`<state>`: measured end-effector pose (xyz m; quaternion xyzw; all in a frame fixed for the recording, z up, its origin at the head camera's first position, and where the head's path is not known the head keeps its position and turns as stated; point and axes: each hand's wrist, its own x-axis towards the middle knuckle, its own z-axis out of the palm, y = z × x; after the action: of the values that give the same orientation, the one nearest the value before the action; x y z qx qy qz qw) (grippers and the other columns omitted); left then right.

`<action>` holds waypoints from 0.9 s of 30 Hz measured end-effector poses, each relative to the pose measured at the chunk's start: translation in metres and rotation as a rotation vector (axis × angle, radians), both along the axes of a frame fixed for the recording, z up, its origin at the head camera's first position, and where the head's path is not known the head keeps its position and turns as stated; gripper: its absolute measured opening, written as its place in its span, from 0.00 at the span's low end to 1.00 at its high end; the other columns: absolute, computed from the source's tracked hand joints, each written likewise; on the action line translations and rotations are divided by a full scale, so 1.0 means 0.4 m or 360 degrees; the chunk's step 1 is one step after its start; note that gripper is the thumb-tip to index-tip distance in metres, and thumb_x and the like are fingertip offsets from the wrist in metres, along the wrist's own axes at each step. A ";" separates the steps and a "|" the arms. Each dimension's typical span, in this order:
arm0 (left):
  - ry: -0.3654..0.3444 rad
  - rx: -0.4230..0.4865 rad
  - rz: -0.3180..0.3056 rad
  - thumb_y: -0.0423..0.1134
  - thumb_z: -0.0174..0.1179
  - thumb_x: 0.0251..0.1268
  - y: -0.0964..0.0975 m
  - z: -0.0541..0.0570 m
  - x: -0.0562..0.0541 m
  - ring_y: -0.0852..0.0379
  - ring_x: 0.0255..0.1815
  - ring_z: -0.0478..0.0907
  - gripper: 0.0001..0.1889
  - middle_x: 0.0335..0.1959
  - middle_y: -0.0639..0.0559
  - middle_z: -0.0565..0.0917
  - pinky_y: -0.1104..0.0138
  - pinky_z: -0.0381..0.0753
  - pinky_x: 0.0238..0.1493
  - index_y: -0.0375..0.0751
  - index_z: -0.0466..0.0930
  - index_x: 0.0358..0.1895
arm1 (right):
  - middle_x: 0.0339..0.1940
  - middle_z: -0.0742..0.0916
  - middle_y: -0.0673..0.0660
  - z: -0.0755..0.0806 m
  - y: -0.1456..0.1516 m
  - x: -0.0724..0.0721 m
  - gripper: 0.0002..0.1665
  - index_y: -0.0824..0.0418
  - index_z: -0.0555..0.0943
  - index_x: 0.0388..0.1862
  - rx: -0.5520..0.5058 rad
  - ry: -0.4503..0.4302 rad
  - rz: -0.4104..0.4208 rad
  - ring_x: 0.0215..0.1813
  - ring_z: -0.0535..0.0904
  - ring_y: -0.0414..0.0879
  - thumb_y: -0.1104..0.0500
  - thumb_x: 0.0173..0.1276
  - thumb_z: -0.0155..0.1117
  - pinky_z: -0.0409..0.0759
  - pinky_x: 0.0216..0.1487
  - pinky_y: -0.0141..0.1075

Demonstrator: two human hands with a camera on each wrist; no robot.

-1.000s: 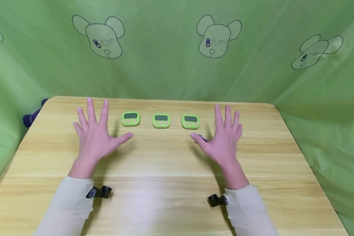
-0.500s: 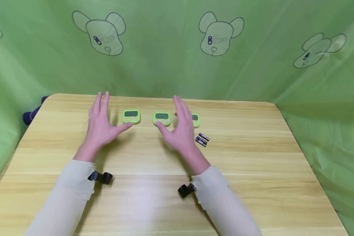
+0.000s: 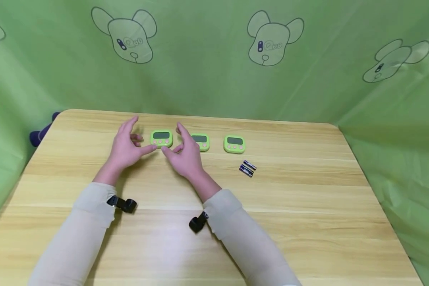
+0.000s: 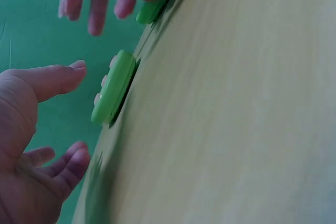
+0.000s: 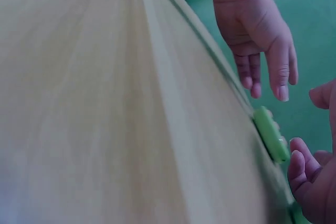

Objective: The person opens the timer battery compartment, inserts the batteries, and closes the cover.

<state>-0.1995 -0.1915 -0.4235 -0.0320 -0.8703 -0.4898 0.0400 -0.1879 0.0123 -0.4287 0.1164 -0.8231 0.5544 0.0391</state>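
A lime-green digital timer (image 3: 161, 138) with a dark screen and pink buttons lies flat between my two hands. My left hand (image 3: 126, 145) hovers at its left side, fingers loosely bent and thumb pointing toward its lower edge. On the other side my right hand (image 3: 186, 157) is held with bent fingers, its thumb tip just below the timer's right corner. Both wrist views show a gap between the fingers and this timer (image 4: 114, 87), and neither hand holds anything. The middle timer (image 3: 202, 142) is partly hidden behind my right hand.
A third matching timer (image 3: 234, 144) lies to the right in the same row. Below it, three small dark batteries (image 3: 248, 168) lie side by side on the wooden table (image 3: 307, 206). A green curtain (image 3: 200, 87) hangs behind the table's far edge and along the sides.
My right hand has swept left from beyond the right timer to beside the left timer, uncovering the batteries. My left hand has shifted slightly right, and the spread fingers of both hands have bent.
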 end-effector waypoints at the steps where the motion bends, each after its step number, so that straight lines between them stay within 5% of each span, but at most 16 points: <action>1: -0.0028 0.0026 -0.0006 0.37 0.80 0.49 -0.002 -0.003 -0.002 0.42 0.50 0.77 0.57 0.72 0.37 0.61 0.56 0.83 0.51 0.43 0.50 0.80 | 0.74 0.71 0.53 -0.006 -0.006 -0.004 0.52 0.53 0.57 0.81 -0.0007 -0.0028 0.0000 0.32 0.81 0.41 0.58 0.63 0.74 0.83 0.34 0.32; 8: -0.0214 0.0200 -0.0090 0.29 0.75 0.53 -0.007 -0.020 -0.009 0.44 0.53 0.78 0.49 0.73 0.41 0.66 0.71 0.82 0.48 0.37 0.57 0.77 | 0.74 0.72 0.54 -0.037 -0.031 -0.029 0.49 0.56 0.59 0.80 0.0052 -0.0087 -0.0051 0.30 0.80 0.40 0.61 0.64 0.72 0.83 0.33 0.30; 14: -0.0215 0.0240 -0.0119 0.24 0.71 0.56 -0.008 -0.028 -0.015 0.43 0.53 0.77 0.40 0.66 0.37 0.73 0.74 0.81 0.47 0.30 0.64 0.73 | 0.70 0.76 0.56 -0.041 -0.038 -0.036 0.46 0.58 0.61 0.79 0.0237 -0.0086 -0.0095 0.31 0.80 0.37 0.60 0.66 0.71 0.82 0.34 0.29; 21: -0.0213 0.0138 -0.0134 0.25 0.70 0.58 -0.003 -0.032 -0.020 0.45 0.47 0.79 0.33 0.51 0.34 0.81 0.74 0.81 0.44 0.27 0.70 0.68 | 0.33 0.86 0.48 -0.044 -0.048 -0.038 0.40 0.58 0.66 0.76 0.0516 -0.0074 -0.0147 0.31 0.79 0.34 0.55 0.69 0.70 0.81 0.40 0.34; 27: -0.0171 0.0069 -0.0098 0.24 0.70 0.57 0.004 -0.036 -0.025 0.46 0.44 0.80 0.29 0.47 0.35 0.83 0.74 0.82 0.41 0.26 0.74 0.64 | 0.34 0.85 0.47 -0.049 -0.052 -0.036 0.34 0.60 0.72 0.71 0.0637 0.0025 -0.0191 0.33 0.78 0.35 0.55 0.69 0.69 0.80 0.38 0.34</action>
<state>-0.2095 -0.1901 -0.4380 -0.0315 -0.8590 -0.5105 -0.0212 -0.2024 -0.0087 -0.4483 0.0767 -0.9220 0.3755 0.0546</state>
